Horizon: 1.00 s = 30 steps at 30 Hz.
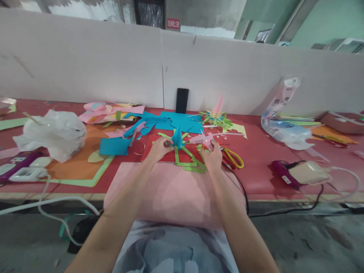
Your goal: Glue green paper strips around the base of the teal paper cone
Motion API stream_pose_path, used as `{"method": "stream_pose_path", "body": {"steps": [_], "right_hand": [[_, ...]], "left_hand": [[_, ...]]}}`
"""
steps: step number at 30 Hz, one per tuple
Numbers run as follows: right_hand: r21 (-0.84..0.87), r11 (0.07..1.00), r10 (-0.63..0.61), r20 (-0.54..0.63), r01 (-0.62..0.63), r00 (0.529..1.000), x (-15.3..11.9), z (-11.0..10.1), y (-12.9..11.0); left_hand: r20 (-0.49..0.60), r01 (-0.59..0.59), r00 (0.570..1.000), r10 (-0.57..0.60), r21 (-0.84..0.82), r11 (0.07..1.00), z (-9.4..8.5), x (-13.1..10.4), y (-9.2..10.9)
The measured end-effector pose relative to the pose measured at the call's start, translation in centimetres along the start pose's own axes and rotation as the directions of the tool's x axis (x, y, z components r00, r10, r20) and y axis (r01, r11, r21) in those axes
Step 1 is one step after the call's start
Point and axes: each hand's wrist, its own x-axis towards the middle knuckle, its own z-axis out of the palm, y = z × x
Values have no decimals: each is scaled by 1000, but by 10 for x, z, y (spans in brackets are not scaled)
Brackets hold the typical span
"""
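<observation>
A blue paper cone (178, 138) stands in the middle of the red table, with green paper strips (186, 161) spreading from its base. My left hand (161, 147) is closed at the cone's left side, fingertips against its base. On the right, my right hand (212, 151) is wrapped round a pink glue gun (207, 140), whose nozzle points left at the cone. A finished-looking pink cone with green and yellow strips (217, 112) stands behind the glue gun. Yellow-handled scissors (233, 158) lie just right of my right hand.
Blue paper (182, 122) and a black phone (182, 100) are at the back against a white partition (227, 72). A crumpled plastic bag (57, 131) and orange sheets (74, 163) lie left. Power strips (286, 175) and cables sit at right, a pink cloth (176, 193) in front.
</observation>
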Motion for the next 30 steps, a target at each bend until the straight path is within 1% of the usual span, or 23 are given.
{"method": "stream_pose_path", "body": {"steps": [4, 6, 13, 18, 24, 27, 30], "right_hand": [[48, 998, 40, 2, -40, 999, 0, -1, -2], [51, 998, 39, 10, -40, 999, -1, -1, -2], [38, 999, 32, 12, -33, 999, 0, 0, -1], [32, 999, 27, 20, -28, 999, 0, 0, -1], [7, 1000, 25, 24, -25, 999, 0, -2, -4], [12, 999, 44, 37, -44, 998, -1, -3, -6], [9, 998, 60, 49, -61, 997, -2, -4, -8]], "left_hand": [[108, 2, 994, -8, 57, 998, 4, -2, 0], [134, 7, 991, -14, 52, 999, 7, -3, -2], [162, -33, 987, 23, 61, 998, 12, -3, -9], [183, -87, 981, 61, 138, 987, 11, -4, -7], [201, -157, 972, 122, 170, 973, 9, -5, -3], [209, -166, 969, 128, 178, 970, 9, -5, -3], [208, -147, 972, 107, 186, 972, 10, -4, -4]]}}
